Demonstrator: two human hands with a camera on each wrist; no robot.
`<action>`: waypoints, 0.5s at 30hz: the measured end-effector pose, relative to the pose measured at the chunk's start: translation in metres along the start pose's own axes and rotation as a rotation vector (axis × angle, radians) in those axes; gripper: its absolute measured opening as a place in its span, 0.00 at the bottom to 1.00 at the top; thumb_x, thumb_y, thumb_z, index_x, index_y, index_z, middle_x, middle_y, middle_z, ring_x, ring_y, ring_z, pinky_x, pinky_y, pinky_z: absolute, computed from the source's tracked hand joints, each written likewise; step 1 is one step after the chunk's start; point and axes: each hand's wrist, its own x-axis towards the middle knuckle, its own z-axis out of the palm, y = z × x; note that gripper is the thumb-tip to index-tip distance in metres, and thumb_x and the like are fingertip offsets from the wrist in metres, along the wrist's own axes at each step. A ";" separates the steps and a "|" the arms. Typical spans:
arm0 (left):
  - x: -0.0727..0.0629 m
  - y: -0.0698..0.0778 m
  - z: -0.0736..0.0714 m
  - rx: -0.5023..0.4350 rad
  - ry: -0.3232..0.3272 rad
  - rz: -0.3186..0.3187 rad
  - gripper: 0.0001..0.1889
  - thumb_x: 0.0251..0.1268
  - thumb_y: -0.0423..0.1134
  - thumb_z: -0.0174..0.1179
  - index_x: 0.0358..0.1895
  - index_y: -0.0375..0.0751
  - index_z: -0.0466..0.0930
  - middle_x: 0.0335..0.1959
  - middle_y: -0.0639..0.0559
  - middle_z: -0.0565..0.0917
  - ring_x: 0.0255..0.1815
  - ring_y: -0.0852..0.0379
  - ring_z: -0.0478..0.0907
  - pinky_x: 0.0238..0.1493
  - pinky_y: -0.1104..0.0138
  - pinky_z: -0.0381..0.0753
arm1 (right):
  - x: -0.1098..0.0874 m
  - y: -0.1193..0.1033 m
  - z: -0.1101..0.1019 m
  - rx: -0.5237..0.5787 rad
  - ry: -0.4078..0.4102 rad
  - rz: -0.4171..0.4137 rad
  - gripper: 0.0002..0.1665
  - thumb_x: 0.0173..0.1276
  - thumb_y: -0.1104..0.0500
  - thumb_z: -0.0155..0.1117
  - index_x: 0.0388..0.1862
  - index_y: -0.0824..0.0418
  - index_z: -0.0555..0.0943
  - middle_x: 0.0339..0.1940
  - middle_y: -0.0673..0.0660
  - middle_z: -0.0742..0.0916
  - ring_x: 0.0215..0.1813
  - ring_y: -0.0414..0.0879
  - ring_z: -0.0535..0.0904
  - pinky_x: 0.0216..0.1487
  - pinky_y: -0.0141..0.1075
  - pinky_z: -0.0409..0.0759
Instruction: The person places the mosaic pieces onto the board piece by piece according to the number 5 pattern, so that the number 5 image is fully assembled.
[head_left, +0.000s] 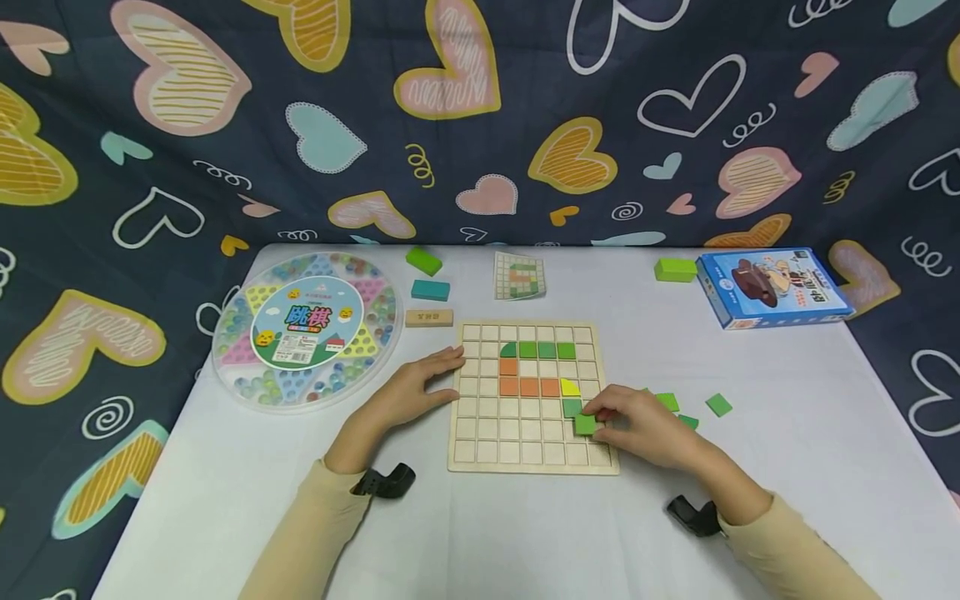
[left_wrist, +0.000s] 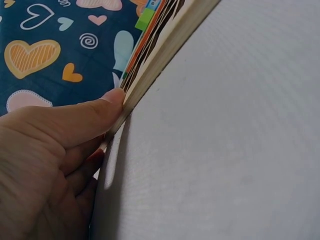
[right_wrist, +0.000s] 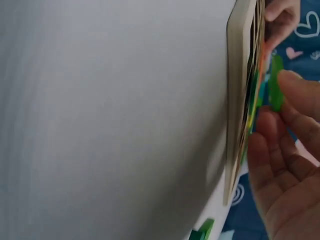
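A wooden grid board (head_left: 480, 429) lies mid-table with orange tiles (head_left: 528, 387), a yellow tile (head_left: 570, 387) and several green tiles (head_left: 547, 350) in its squares. My right hand (head_left: 641, 425) pinches a green square tile (head_left: 585, 425) between thumb and fingers over the board's lower right part. The same green tile (right_wrist: 275, 82) appears edge-on in the right wrist view, apart from the board's surface. My left hand (head_left: 405, 392) rests at the board's left edge, fingers fairly straight. In the left wrist view its thumb (left_wrist: 107, 107) touches that edge.
Loose green tiles (head_left: 718, 405) lie right of the board. Behind it is a small pattern card (head_left: 520, 276). A round marble-game case (head_left: 307, 379) and small blocks (head_left: 430, 290) are at the left, a blue box (head_left: 776, 287) and green block (head_left: 675, 269) back right.
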 end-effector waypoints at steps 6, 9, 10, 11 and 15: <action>0.000 0.000 0.000 0.000 -0.005 -0.002 0.30 0.61 0.43 0.63 0.66 0.42 0.69 0.73 0.52 0.63 0.74 0.51 0.57 0.74 0.55 0.58 | 0.003 -0.007 0.006 -0.057 -0.053 0.007 0.15 0.58 0.60 0.70 0.46 0.56 0.83 0.42 0.46 0.83 0.40 0.37 0.75 0.41 0.30 0.79; 0.000 0.000 0.000 0.000 -0.004 -0.006 0.30 0.61 0.43 0.63 0.67 0.42 0.69 0.73 0.52 0.63 0.74 0.50 0.57 0.74 0.54 0.58 | 0.005 -0.010 0.010 -0.104 -0.068 0.003 0.15 0.59 0.60 0.70 0.46 0.56 0.83 0.43 0.45 0.83 0.41 0.36 0.75 0.41 0.30 0.79; 0.000 0.000 0.000 -0.002 -0.005 -0.007 0.30 0.61 0.43 0.63 0.67 0.42 0.69 0.73 0.52 0.63 0.74 0.50 0.57 0.74 0.54 0.58 | 0.005 -0.011 0.011 -0.115 -0.070 -0.001 0.15 0.59 0.60 0.69 0.46 0.56 0.83 0.43 0.45 0.83 0.41 0.36 0.76 0.41 0.30 0.79; -0.001 0.001 0.000 -0.003 -0.006 -0.007 0.30 0.61 0.43 0.63 0.67 0.42 0.69 0.73 0.52 0.63 0.74 0.50 0.57 0.74 0.54 0.58 | 0.006 -0.012 0.012 -0.131 -0.071 -0.007 0.15 0.59 0.60 0.69 0.46 0.56 0.83 0.43 0.45 0.83 0.42 0.36 0.76 0.41 0.31 0.79; -0.001 0.001 0.000 -0.005 -0.009 -0.007 0.30 0.61 0.44 0.63 0.67 0.42 0.69 0.73 0.52 0.62 0.74 0.50 0.57 0.74 0.54 0.57 | 0.007 -0.013 0.014 -0.167 -0.066 -0.013 0.15 0.60 0.59 0.69 0.47 0.57 0.83 0.43 0.46 0.83 0.43 0.37 0.78 0.43 0.32 0.80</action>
